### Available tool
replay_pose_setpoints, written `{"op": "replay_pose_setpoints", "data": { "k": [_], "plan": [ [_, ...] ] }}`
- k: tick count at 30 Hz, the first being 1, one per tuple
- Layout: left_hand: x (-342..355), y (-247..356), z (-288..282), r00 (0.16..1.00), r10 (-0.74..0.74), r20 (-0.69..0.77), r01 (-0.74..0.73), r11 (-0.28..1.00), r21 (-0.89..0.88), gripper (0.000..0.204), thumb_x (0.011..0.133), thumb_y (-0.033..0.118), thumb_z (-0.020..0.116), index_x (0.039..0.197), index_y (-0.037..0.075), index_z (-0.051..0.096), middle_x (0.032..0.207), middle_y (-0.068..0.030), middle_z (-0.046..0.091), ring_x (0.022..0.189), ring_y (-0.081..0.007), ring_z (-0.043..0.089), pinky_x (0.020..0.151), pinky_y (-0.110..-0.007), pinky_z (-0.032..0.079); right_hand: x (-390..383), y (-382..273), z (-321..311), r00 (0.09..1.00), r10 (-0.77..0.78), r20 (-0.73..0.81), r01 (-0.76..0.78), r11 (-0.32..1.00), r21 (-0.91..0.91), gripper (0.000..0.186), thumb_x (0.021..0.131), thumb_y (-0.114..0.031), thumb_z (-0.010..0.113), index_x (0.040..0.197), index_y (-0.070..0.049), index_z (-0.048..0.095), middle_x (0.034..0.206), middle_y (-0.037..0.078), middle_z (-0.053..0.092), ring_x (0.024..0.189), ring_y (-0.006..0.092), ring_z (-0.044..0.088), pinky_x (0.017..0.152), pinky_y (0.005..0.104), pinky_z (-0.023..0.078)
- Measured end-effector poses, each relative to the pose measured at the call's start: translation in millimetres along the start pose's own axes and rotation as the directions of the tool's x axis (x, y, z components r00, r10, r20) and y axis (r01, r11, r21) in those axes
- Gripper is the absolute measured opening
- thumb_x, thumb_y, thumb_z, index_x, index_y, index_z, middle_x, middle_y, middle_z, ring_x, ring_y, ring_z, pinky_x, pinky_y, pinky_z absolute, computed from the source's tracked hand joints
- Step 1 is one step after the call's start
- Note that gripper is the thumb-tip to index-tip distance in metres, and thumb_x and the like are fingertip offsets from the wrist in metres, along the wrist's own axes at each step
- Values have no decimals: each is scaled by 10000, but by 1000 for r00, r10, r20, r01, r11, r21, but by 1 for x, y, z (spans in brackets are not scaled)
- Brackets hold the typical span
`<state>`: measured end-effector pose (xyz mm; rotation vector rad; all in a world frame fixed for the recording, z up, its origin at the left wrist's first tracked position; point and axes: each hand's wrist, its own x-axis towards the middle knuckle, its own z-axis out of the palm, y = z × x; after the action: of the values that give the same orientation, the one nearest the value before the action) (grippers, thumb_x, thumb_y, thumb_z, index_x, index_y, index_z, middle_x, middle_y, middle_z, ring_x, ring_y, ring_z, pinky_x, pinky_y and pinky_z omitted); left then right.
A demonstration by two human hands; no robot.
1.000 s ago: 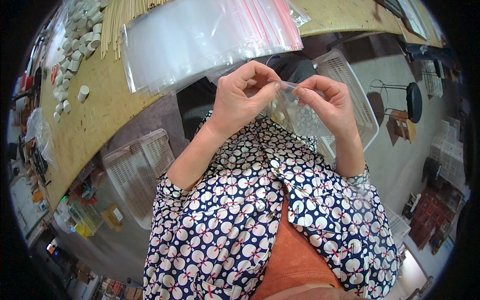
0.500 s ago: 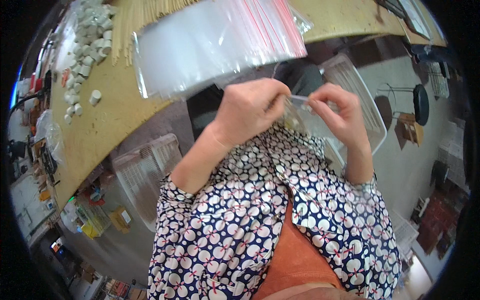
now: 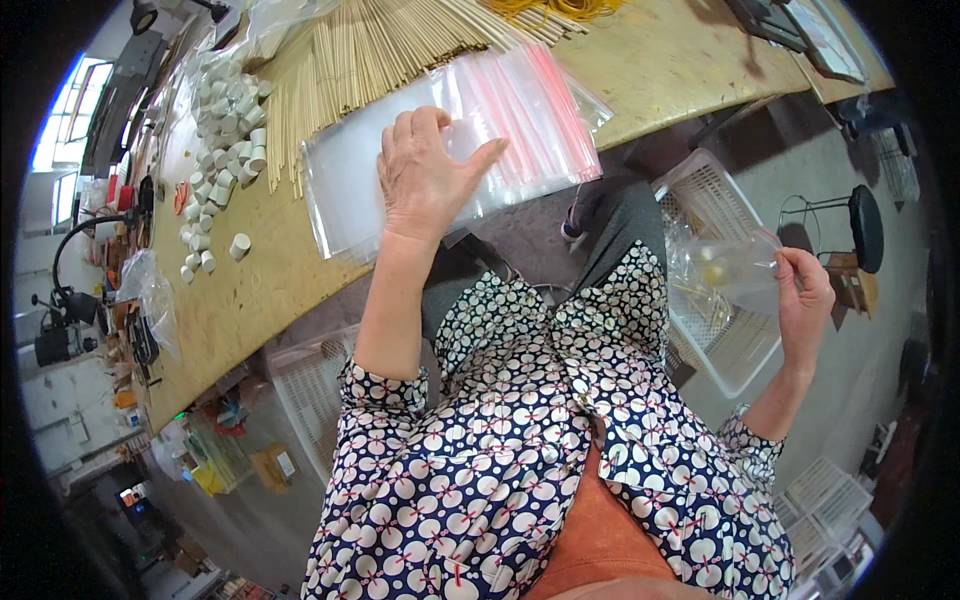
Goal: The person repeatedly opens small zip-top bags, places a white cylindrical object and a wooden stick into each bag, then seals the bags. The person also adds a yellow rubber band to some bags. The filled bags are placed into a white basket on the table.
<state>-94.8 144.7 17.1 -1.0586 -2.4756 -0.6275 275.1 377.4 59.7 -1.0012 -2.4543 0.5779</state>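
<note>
My left hand (image 3: 430,170) reaches over a stack of clear plastic bags (image 3: 530,120) with red zip edges on the table, its fingers apart and slightly curled, with nothing seen in them. My right hand (image 3: 805,295) is out at the right, pinching the top of a clear zip bag (image 3: 730,280) above a white slatted plastic basket (image 3: 715,355). Something small and yellowish shows in or behind that bag; I cannot tell exactly what it holds. Long thin wooden sticks (image 3: 340,70) lie fanned out behind the stack.
Several white cylinders (image 3: 230,130) and a loose plastic bag (image 3: 145,280) lie on the yellow worktable (image 3: 240,310). Yellow bands (image 3: 550,8) sit at the back. Another basket (image 3: 305,390) stands below at left, a round black stool (image 3: 866,228) at right.
My hands were together on the bag in front of me. My left hand has let go and moved up onto the stack; my right hand has carried the bag rightward over the basket.
</note>
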Motion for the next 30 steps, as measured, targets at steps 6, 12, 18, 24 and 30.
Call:
{"op": "replay_pose_setpoints", "data": {
  "k": [6,12,18,24,30],
  "plan": [
    [3,-23,5,972,-147,183,207,906,-369,168,919,187,728,899,29,676,877,-84,681,787,-233,635,717,-390,520,-8,5,47,991,-12,130,53,947,-316,135,910,-45,655,1027,-19,718,996,169,718,935,360,689,848,453,539],
    [-4,-29,-6,986,-150,-77,92,860,-502,73,919,79,706,928,10,683,905,-98,687,815,-208,645,755,-315,518,8,-62,110,941,-198,276,103,940,324,110,930,-84,676,998,-8,716,901,155,736,818,279,716,736,355,560],
    [-38,36,-54,908,406,-98,-417,867,-274,140,786,14,752,897,63,684,894,-73,671,839,-276,632,755,-389,516,28,-125,119,821,-233,521,-349,518,781,214,986,-189,687,1001,21,724,829,36,733,673,69,651,601,221,509],
    [-85,44,-48,918,396,22,-348,830,-436,150,776,14,776,898,46,695,893,-76,668,827,-271,630,727,-380,517,23,-116,129,606,-287,742,-535,544,647,221,1018,-206,635,964,-6,712,836,26,738,651,71,680,529,191,484],
    [-141,44,-18,879,76,471,277,721,-635,74,889,24,717,954,-7,698,870,-101,688,764,-187,680,678,-295,554,-13,-97,146,470,-195,861,-660,570,489,248,1010,-225,658,888,-12,698,725,23,708,599,85,676,496,201,470]
  ]
}}
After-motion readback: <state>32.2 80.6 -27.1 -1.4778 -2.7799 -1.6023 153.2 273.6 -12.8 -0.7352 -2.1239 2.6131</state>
